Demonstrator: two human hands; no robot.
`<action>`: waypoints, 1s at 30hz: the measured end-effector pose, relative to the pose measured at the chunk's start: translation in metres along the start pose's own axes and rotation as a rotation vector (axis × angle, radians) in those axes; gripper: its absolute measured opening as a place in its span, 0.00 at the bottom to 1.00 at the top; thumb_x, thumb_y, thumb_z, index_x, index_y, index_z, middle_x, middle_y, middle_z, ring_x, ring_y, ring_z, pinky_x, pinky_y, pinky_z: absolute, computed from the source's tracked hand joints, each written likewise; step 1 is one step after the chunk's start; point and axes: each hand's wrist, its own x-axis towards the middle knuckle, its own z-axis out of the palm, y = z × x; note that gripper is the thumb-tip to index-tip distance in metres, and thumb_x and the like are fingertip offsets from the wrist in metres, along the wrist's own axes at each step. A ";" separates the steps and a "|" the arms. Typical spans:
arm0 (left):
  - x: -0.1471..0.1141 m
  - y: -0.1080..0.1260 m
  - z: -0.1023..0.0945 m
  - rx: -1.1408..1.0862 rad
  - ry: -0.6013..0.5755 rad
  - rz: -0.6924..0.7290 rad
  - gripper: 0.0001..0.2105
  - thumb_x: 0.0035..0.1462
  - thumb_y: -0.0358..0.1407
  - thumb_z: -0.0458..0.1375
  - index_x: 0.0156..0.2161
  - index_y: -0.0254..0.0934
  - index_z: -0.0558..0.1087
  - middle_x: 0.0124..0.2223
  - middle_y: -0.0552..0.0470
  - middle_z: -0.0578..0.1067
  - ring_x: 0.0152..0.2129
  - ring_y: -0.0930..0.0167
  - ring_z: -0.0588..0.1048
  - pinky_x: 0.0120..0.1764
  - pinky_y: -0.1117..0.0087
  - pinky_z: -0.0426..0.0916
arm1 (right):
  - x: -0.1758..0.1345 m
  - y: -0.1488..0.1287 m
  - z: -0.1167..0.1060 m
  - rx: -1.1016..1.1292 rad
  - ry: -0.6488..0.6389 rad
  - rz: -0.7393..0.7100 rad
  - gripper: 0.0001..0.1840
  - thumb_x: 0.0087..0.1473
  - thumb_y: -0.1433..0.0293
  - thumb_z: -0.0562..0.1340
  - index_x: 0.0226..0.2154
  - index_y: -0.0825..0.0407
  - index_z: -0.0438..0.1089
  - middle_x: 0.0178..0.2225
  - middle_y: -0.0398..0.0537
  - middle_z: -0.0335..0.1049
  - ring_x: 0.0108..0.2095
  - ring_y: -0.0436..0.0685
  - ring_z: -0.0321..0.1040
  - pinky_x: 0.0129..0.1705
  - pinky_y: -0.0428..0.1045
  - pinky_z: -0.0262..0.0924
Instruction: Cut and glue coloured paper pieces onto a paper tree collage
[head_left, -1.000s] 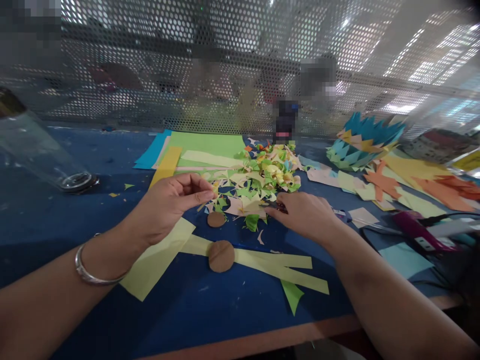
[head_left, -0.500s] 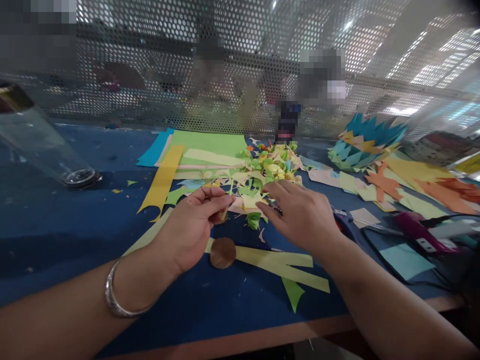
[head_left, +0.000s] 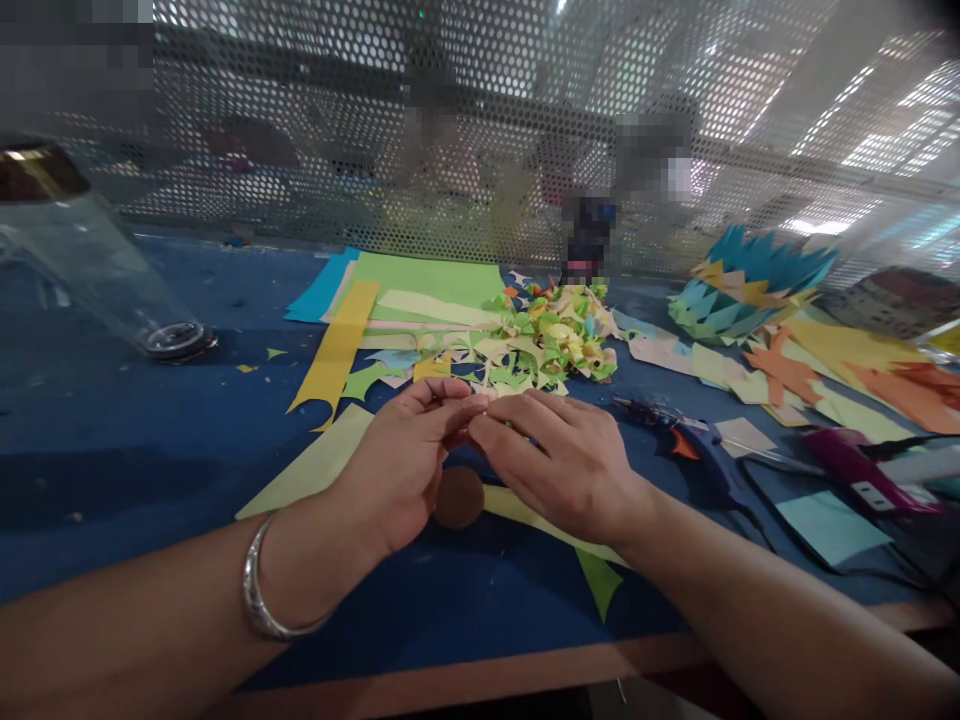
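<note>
My left hand [head_left: 409, 450], with a silver bangle on its wrist, pinches a small pale piece of paper, mostly hidden behind the fingertips. Against those fingertips press the closed fingers of my right hand [head_left: 559, 455]; what they grip is hidden. Just below the hands lies a round brown disc [head_left: 459, 498], partly on a pale yellow paper strip [head_left: 540, 518]. Beyond the fingers are cut paper scraps [head_left: 517, 350] and a heap of small curled paper pieces [head_left: 570, 330] in green, yellow and cream.
A blue glue gun [head_left: 697, 450] lies right of my hands, near a purple power strip [head_left: 862, 470] and cables. A clear jar [head_left: 112, 270] stands at left. Coloured sheets [head_left: 427, 280] lie at the back, below a perforated metal screen [head_left: 337, 150]. A pointed-edged paper bowl [head_left: 742, 290] sits right.
My right hand has moved left and closed its fingers against my left fingertips. The glue gun it partly covered now shows. The view has shifted slightly.
</note>
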 end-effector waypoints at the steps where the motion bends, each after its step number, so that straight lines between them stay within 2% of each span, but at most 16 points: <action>1: 0.000 0.000 0.000 -0.006 0.003 -0.002 0.09 0.50 0.27 0.67 0.32 0.36 0.70 0.29 0.59 0.72 0.26 0.78 0.70 0.33 0.75 0.62 | 0.000 0.000 0.000 0.015 0.008 0.002 0.11 0.68 0.73 0.54 0.42 0.53 0.72 0.41 0.48 0.77 0.38 0.55 0.70 0.37 0.51 0.61; 5: 0.002 0.000 0.000 -0.016 0.001 0.034 0.10 0.48 0.26 0.68 0.31 0.35 0.70 0.30 0.58 0.72 0.28 0.78 0.70 0.34 0.77 0.63 | 0.000 0.002 0.005 0.058 0.059 0.022 0.10 0.68 0.73 0.55 0.41 0.52 0.73 0.42 0.48 0.77 0.39 0.54 0.71 0.38 0.50 0.63; 10: 0.000 -0.001 -0.001 -0.002 0.028 0.046 0.09 0.49 0.26 0.68 0.30 0.34 0.71 0.29 0.58 0.71 0.27 0.78 0.69 0.34 0.76 0.62 | 0.000 0.003 0.011 0.056 0.164 0.011 0.08 0.65 0.74 0.58 0.38 0.53 0.73 0.39 0.48 0.77 0.36 0.54 0.72 0.34 0.50 0.64; 15: 0.002 0.001 -0.004 0.043 0.007 0.067 0.09 0.49 0.29 0.68 0.30 0.35 0.71 0.29 0.58 0.71 0.28 0.77 0.70 0.34 0.75 0.63 | -0.001 0.003 0.011 0.123 0.170 0.022 0.08 0.65 0.74 0.59 0.38 0.52 0.74 0.38 0.49 0.77 0.35 0.54 0.72 0.32 0.50 0.64; 19: 0.010 0.002 -0.011 0.177 -0.044 0.126 0.10 0.49 0.32 0.69 0.31 0.37 0.70 0.30 0.58 0.72 0.29 0.77 0.71 0.34 0.74 0.63 | -0.002 0.003 0.012 0.465 0.218 0.175 0.05 0.63 0.75 0.61 0.40 0.52 0.73 0.39 0.51 0.74 0.38 0.53 0.72 0.36 0.49 0.67; 22: 0.015 0.003 -0.014 0.293 -0.102 0.147 0.10 0.51 0.33 0.68 0.33 0.37 0.69 0.29 0.58 0.72 0.28 0.76 0.71 0.33 0.73 0.63 | -0.002 0.006 0.013 0.691 0.252 0.339 0.03 0.62 0.75 0.63 0.37 0.51 0.73 0.37 0.47 0.70 0.35 0.50 0.70 0.33 0.46 0.67; 26: 0.016 0.002 -0.016 0.400 -0.178 0.257 0.08 0.54 0.32 0.66 0.34 0.37 0.70 0.29 0.58 0.72 0.26 0.76 0.72 0.32 0.74 0.65 | -0.001 0.010 0.014 0.820 0.224 0.491 0.01 0.61 0.71 0.65 0.36 0.51 0.73 0.39 0.45 0.68 0.31 0.47 0.67 0.29 0.44 0.66; 30: 0.017 -0.001 -0.018 0.470 -0.205 0.335 0.08 0.54 0.33 0.67 0.37 0.37 0.71 0.34 0.57 0.73 0.30 0.75 0.73 0.38 0.72 0.69 | -0.001 0.011 0.013 0.921 0.157 0.608 0.05 0.61 0.66 0.65 0.36 0.50 0.73 0.41 0.46 0.69 0.31 0.47 0.68 0.30 0.45 0.68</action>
